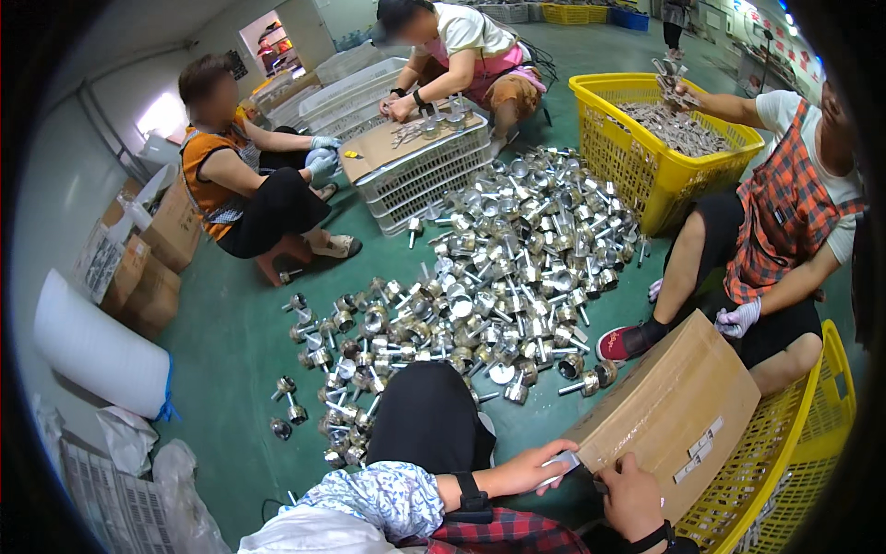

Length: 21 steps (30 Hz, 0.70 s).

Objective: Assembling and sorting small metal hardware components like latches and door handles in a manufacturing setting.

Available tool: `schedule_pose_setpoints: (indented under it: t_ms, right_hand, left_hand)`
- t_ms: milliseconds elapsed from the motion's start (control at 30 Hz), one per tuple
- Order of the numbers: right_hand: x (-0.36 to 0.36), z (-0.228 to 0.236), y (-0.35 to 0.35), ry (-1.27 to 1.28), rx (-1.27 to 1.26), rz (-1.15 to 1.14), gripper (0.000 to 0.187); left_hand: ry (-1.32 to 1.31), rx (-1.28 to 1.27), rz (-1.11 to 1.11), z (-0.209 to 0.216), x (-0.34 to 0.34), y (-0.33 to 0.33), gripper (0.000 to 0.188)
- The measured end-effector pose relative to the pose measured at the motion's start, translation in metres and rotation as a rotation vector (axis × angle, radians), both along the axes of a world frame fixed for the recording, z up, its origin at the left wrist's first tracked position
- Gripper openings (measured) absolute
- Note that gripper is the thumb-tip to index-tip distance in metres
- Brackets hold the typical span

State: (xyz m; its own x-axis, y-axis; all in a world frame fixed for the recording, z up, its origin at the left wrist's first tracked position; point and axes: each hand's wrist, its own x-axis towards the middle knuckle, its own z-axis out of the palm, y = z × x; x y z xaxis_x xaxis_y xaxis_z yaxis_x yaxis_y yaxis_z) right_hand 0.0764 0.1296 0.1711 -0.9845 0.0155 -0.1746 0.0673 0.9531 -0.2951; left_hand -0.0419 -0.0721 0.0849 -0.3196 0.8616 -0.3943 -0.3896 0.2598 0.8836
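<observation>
In the lower middle, my left hand is closed round a flat silver-grey piece, right beside the left end of a cardboard box. The piece's exact kind is unclear. My right hand has its fingers curled against the near side of that box, and whatever they grip is hidden. The box lies tilted over a yellow basket; clear tape and small white labels show on it. Beyond my knee spreads a big heap of metal cups with stems.
A co-worker in a checked apron sits at right, one hand holding metal strips over a yellow crate. Two others crouch by a white crate topped with cardboard. Cartons and a white foam roll stand left.
</observation>
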Motion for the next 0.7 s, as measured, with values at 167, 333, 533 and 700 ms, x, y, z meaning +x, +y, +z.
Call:
schedule_pose_setpoints:
  t_ms: [167,333,533,700]
  right_hand:
    - [-0.001,0.004,-0.004,0.028,-0.031,0.009,0.024]
    - [0.0,0.01,-0.008,0.033,-0.055,-0.007,0.024]
    - [0.0,0.01,-0.007,0.043,-0.059,0.018,0.023]
    - [-0.002,0.009,-0.009,0.048,-0.06,0.031,0.023]
  left_hand:
    - [0.008,0.005,-0.012,-0.009,-0.002,-0.002,0.04]
    - [-0.053,0.042,0.025,-0.015,-0.001,-0.004,0.035]
    - [-0.049,-0.048,0.022,-0.012,0.002,0.002,0.029]
    - [-0.048,0.007,0.063,-0.03,0.009,0.003,0.023]
